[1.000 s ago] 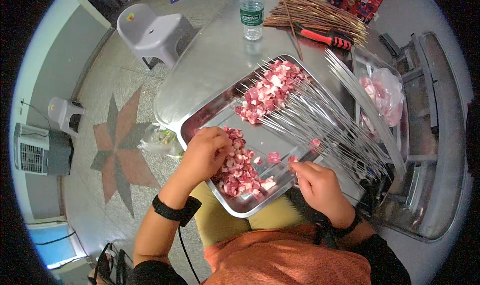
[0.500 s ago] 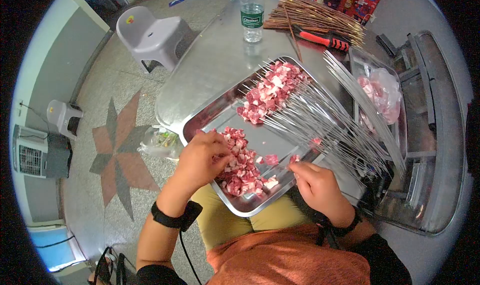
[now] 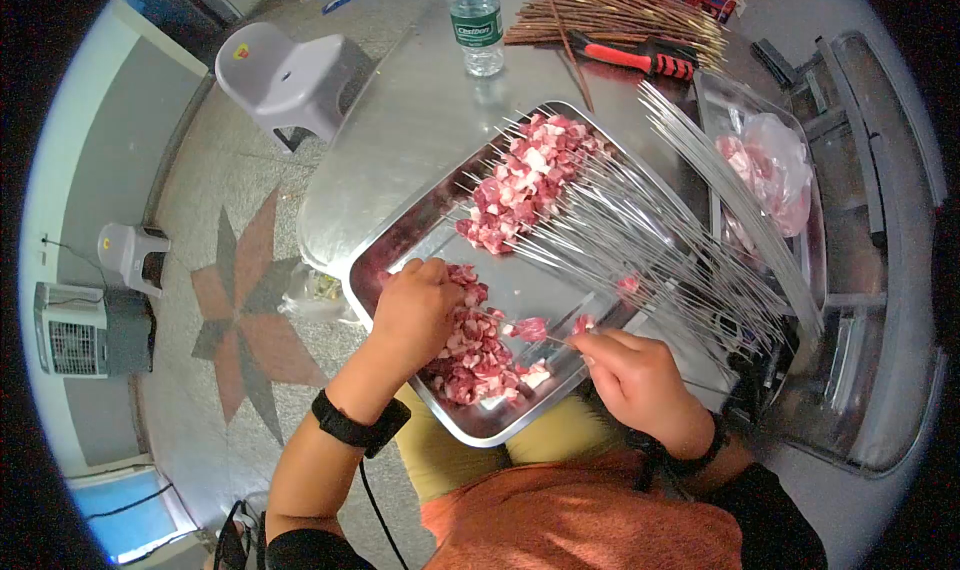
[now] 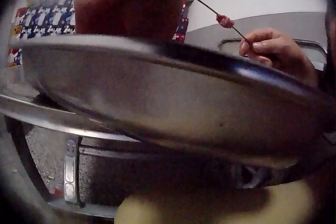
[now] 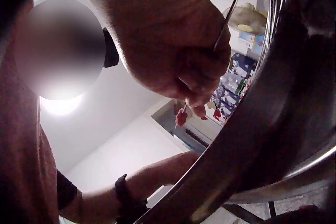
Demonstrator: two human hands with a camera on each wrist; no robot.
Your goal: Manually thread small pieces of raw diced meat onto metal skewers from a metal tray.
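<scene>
My right hand [image 3: 640,375] pinches a thin metal skewer [image 4: 205,4]. One piece of meat [image 4: 224,21] is threaded on it near the tip, which points toward the left hand over the metal tray [image 3: 640,322]. My left hand [image 3: 415,310] reaches into the pile of cut raw meat [image 3: 475,355] on the tray's near left side, fingers bent downward. Its fingertips are hidden, so I cannot tell whether they grip a piece. Behind the pile, loaded meat skewers [image 3: 530,185] lie side by side, their bare metal ends fanning to the right.
Right of the tray lies a bundle of bare metal skewers [image 3: 730,205] beside a bag of meat [image 3: 770,175]. At the back are a water bottle [image 3: 476,25], brown sticks [image 3: 620,20] and a red-and-black handled tool [image 3: 630,58]. A plastic stool [image 3: 290,80] stands left of the table.
My left hand has shifted slightly toward the far end of the meat pile. The skewer's meat piece has come a little closer to the pile. The head view has shifted slightly.
</scene>
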